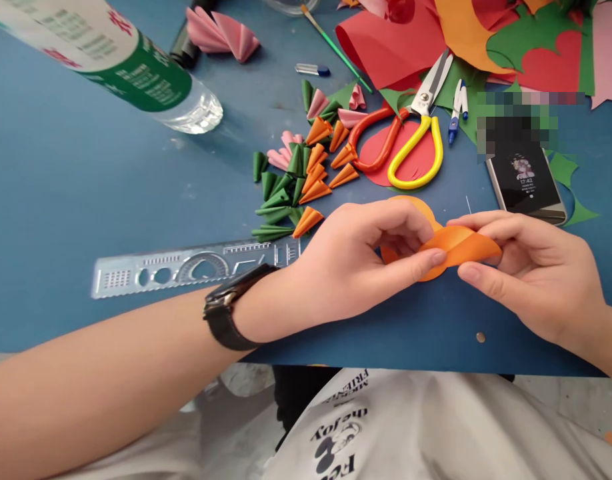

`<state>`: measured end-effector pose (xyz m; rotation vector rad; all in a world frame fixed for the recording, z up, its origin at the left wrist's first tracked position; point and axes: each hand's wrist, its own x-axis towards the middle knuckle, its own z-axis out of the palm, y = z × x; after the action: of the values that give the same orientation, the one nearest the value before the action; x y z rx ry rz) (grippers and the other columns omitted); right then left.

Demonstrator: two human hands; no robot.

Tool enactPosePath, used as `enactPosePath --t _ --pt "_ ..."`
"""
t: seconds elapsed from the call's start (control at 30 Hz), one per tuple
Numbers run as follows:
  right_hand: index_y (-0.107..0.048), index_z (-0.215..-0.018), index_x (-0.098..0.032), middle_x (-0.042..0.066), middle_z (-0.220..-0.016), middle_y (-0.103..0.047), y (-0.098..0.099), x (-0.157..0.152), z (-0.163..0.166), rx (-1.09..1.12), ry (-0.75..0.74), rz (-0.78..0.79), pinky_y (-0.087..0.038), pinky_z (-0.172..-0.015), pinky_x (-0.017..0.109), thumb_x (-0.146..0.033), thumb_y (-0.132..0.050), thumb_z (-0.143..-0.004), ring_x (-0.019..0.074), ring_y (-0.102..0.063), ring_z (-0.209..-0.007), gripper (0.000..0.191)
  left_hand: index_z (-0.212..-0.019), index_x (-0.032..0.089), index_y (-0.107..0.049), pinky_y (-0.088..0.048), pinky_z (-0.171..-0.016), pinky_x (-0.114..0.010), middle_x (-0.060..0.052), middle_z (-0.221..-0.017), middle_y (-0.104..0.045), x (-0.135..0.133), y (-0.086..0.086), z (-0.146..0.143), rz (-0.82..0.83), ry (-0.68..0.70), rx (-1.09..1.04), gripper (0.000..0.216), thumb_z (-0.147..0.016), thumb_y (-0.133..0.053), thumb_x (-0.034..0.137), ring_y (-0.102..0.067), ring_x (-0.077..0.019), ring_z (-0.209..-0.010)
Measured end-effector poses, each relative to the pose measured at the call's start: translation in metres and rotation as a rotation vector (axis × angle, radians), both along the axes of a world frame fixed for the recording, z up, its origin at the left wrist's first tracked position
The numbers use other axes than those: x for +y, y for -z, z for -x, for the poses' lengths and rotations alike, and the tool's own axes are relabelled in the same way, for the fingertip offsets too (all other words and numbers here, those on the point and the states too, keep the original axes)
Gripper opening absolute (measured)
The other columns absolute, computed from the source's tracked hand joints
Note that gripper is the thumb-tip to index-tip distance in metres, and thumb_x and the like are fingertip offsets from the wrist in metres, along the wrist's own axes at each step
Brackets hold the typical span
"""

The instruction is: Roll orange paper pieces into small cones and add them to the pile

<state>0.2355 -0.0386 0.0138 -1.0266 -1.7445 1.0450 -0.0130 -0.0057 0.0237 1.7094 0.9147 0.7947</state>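
Observation:
An orange paper piece (463,245), creased and partly curled, is held between both hands near the table's front edge. My left hand (371,250) pinches its left end between thumb and fingers. On its right end, the thumb and fingers of my right hand (546,267) close the same way. Beneath the hands lies more rounded orange paper (419,205), partly covered by the left fingers. Left of the hands is a pile of small folded paper cones, green (276,200), orange (315,192) and pink (281,159).
Scissors (421,120) with red and yellow handles lie on a red paper piece beyond the hands. A phone (529,183) is at the right, a clear ruler (201,267) at the left. A water bottle (136,63) and paper scraps (386,43) are farther back.

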Motion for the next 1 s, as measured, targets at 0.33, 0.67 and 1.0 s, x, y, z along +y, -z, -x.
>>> enactPosePath --t 0.33,0.67,1.0 --pt "-0.071 -0.117 -0.026 0.007 -0.123 -0.086 0.0 0.005 0.005 0.093 0.018 0.09 -0.076 -0.097 0.035 -0.012 -0.082 -0.1 0.0233 -0.086 -0.117 0.024 -0.119 0.022 -0.065 -0.063 -0.059 -0.031 -0.002 -0.078 -0.077 -0.004 -0.003 -0.002 0.218 0.022 -0.015 0.025 -0.101 -0.075 0.036 -0.077 -0.0189 -0.069" --pt "-0.066 -0.134 -0.034 -0.001 -0.106 -0.087 0.003 0.003 0.003 0.014 -0.006 0.156 -0.074 -0.075 0.031 -0.02 -0.081 -0.103 0.0192 -0.086 -0.079 0.036 -0.122 0.021 -0.062 -0.067 -0.07 -0.027 -0.005 -0.098 -0.085 -0.008 0.004 -0.002 0.213 0.071 -0.092 0.028 -0.101 -0.078 0.03 -0.086 -0.0204 -0.09" --pt "-0.082 -0.105 -0.03 0.008 -0.119 -0.078 -0.009 0.005 0.0 -0.219 0.01 -0.238 -0.071 -0.091 0.046 -0.004 -0.078 -0.091 0.0279 -0.08 -0.107 0.03 -0.141 0.028 -0.071 -0.071 -0.083 -0.03 -0.007 -0.122 -0.085 -0.004 0.006 0.001 0.172 0.11 -0.306 0.043 -0.1 -0.071 0.016 -0.085 -0.0213 -0.101"
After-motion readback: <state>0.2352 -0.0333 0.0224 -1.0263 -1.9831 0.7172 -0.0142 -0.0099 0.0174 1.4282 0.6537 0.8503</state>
